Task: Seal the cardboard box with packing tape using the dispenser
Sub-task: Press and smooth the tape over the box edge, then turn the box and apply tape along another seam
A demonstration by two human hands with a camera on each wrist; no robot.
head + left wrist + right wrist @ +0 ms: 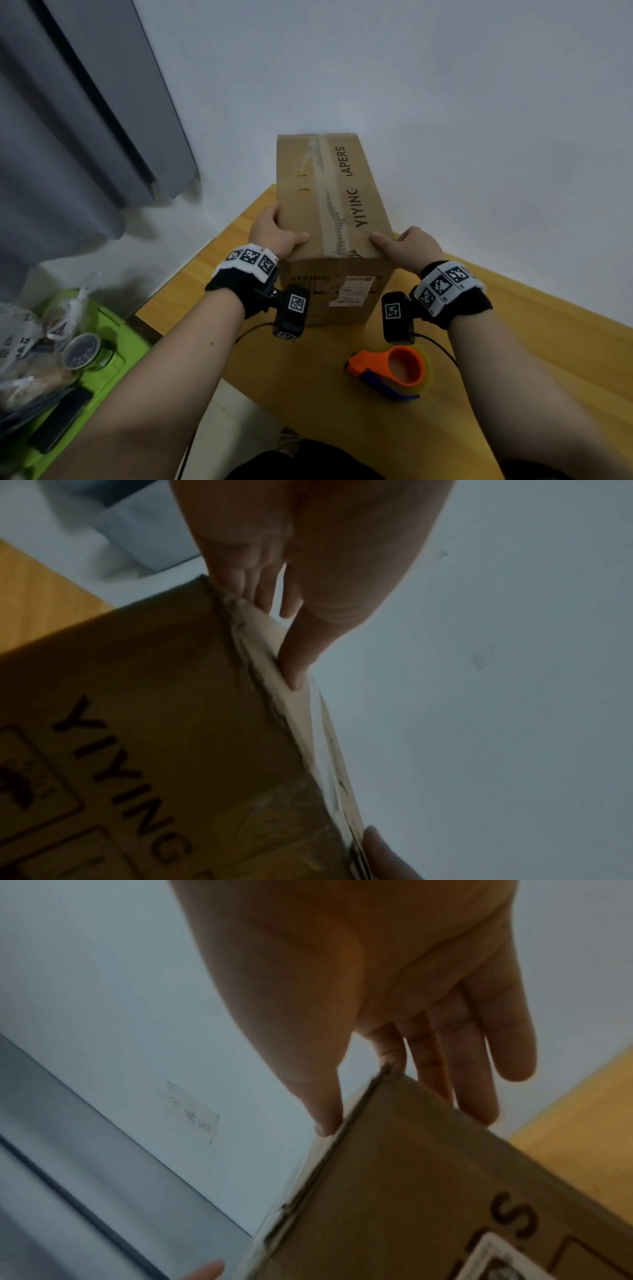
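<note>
Dispenser behind both hands.

Brown cardboard box (black lettering), orange tape dispenser with blue handle, yellow-orange wooden table, green bin

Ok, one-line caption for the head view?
Both hands, left hand and right hand, hold the cardboard box; tape dispenser lies unused on the table.

head overhead, wrists close on box
</note>
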